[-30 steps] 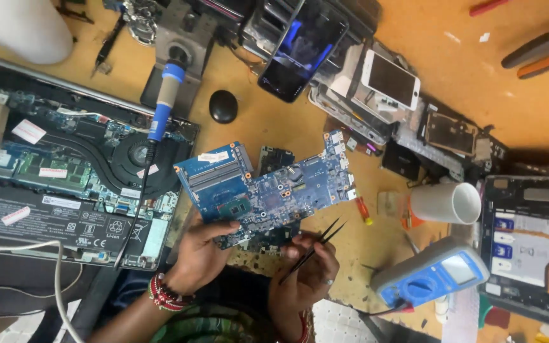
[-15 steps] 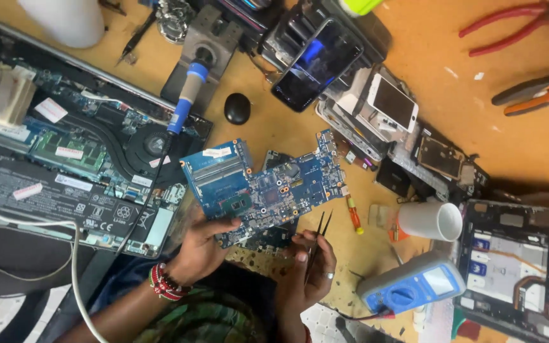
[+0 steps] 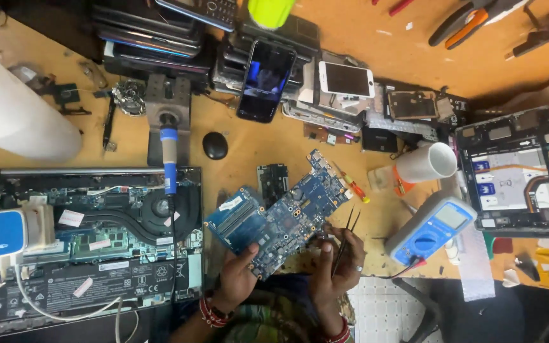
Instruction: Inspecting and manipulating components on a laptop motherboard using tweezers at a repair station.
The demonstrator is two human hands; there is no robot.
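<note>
Head view shows your left hand (image 3: pixel 236 279) gripping the blue circuit board (image 3: pixel 284 216) tilted off the surface at centre, while your right hand (image 3: pixel 338 267) at 3 o'clock pinches black tweezers (image 3: pixel 345 238) over its edge.

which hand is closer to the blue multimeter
Right. The right hand, holding black tweezers, sits just left of the blue multimeter; the left hand is farther off, under the blue circuit board.

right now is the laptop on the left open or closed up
Open. The laptop has its bottom cover off, with the fan, circuit board and battery all exposed.
</note>
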